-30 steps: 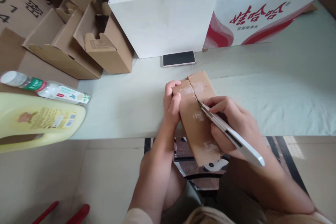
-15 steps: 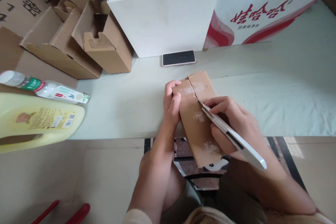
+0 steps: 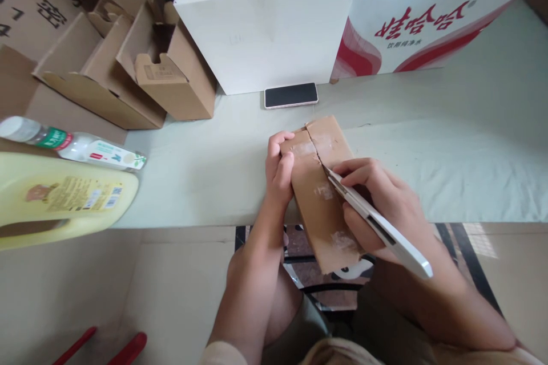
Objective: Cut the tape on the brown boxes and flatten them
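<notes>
desk, pale, bearing one sealed brown box half over its near edge. no real change against earlier frames: blade tip at same spot on seam, cut not advanced. left hand fingers clenched on box's left edge. right hand fingers grasping one white utility knife. one phone behind; two bottles at left.

Both my forearms are bare, with no sleeves, watch or rings showing. My left hand and right hand wear no gloves, and the fingernails are short and unpainted. Down at my lap, olive-drab shorts cover my thighs, and a pale beige shirt hem shows at the bottom edge.
</notes>
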